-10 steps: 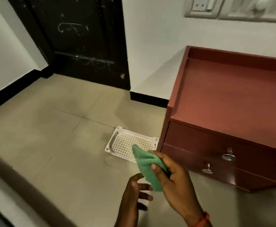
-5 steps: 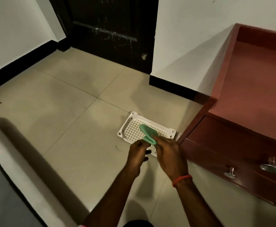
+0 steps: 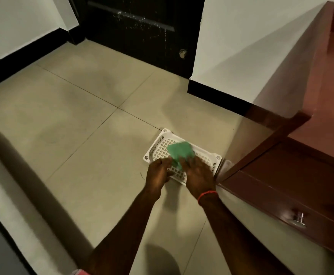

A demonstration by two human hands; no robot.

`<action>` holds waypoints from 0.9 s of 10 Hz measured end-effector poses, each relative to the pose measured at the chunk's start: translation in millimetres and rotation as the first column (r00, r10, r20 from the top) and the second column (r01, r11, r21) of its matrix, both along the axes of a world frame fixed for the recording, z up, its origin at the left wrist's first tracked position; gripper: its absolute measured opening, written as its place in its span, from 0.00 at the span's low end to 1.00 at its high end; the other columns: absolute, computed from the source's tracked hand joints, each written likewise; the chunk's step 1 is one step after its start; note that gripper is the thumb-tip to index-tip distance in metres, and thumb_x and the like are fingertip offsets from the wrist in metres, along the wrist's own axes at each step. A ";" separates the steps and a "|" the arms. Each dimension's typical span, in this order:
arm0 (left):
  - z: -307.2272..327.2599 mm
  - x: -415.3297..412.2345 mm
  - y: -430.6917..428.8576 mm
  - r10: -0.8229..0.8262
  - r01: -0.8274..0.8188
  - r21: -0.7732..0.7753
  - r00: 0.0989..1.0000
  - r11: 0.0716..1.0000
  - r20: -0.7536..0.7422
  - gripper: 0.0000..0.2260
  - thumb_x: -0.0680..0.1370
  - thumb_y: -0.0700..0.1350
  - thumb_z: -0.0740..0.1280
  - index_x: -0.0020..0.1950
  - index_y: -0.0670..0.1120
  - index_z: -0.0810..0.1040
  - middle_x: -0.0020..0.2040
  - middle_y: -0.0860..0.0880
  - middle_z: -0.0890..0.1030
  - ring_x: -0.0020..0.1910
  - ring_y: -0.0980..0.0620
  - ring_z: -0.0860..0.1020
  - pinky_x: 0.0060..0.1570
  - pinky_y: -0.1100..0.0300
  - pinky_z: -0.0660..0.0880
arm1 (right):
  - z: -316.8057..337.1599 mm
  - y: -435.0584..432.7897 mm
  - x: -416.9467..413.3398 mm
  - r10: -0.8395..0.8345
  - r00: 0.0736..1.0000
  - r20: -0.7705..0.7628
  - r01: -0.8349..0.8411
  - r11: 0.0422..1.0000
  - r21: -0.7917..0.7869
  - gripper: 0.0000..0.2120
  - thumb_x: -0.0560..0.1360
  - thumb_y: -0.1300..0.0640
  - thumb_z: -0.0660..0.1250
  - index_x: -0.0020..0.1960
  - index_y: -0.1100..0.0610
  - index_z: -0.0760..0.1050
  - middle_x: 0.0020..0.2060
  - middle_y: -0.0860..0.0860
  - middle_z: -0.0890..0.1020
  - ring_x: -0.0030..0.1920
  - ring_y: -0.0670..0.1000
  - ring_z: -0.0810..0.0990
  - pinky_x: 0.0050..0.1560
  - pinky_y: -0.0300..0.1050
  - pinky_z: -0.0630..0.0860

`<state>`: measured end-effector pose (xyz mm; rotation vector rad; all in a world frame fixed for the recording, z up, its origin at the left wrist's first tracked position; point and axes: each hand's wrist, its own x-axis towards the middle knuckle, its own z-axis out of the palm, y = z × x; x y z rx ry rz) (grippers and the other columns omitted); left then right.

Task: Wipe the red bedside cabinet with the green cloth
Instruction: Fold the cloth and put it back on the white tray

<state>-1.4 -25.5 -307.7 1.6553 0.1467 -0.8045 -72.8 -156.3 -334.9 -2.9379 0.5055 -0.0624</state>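
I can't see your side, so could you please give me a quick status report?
Both hands, left hand and right hand, on green cloth over white basket. Red cabinet untouched. Nothing in the way.

The cloth (image 3: 180, 153) is plain mint green, the basket (image 3: 201, 155) white with a square lattice pattern, the cabinet (image 3: 301, 175) glossy reddish brown, the floor (image 3: 83, 116) beige tile with dark grout lines, the door (image 3: 138, 30) black with pale specks, the wristband (image 3: 206, 194) red.
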 end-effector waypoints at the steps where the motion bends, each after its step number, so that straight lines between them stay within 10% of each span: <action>1: -35.2 0.2 11.0 -0.052 0.043 0.094 0.995 0.995 0.091 0.10 0.78 0.56 0.70 0.47 0.51 0.85 0.43 0.52 0.84 0.46 0.49 0.81 0.45 0.57 0.73 | -38.8 7.3 -15.0 -0.015 0.990 -0.142 0.019 0.999 0.030 0.29 0.68 0.63 0.58 0.68 0.52 0.73 0.64 0.56 0.79 0.68 0.61 0.74 0.65 0.56 0.73; 4: -46.2 -11.9 5.7 -0.448 0.331 0.339 0.817 0.880 0.363 0.23 0.76 0.56 0.71 0.69 0.48 0.80 0.60 0.55 0.80 0.58 0.55 0.77 0.60 0.56 0.74 | -51.2 5.1 -15.5 0.051 0.989 -0.137 -0.034 0.992 0.123 0.33 0.69 0.57 0.71 0.73 0.52 0.69 0.67 0.55 0.76 0.71 0.59 0.70 0.65 0.56 0.72; 7: -57.4 -2.1 3.5 -0.225 0.124 0.244 0.863 0.962 0.452 0.07 0.76 0.44 0.77 0.53 0.48 0.87 0.48 0.52 0.86 0.49 0.55 0.84 0.56 0.51 0.80 | -51.8 -12.5 12.8 0.015 0.993 -0.120 0.019 0.960 0.278 0.20 0.75 0.56 0.66 0.67 0.47 0.75 0.61 0.50 0.81 0.62 0.55 0.77 0.62 0.48 0.76; 9: -52.3 -1.5 -5.9 -0.195 0.121 0.159 0.756 0.980 0.624 0.12 0.76 0.48 0.74 0.58 0.47 0.85 0.54 0.58 0.83 0.57 0.54 0.82 0.61 0.56 0.79 | -33.7 -18.4 21.1 -0.078 0.983 0.164 0.074 0.997 0.030 0.24 0.70 0.63 0.67 0.65 0.50 0.76 0.59 0.50 0.82 0.61 0.57 0.78 0.56 0.52 0.79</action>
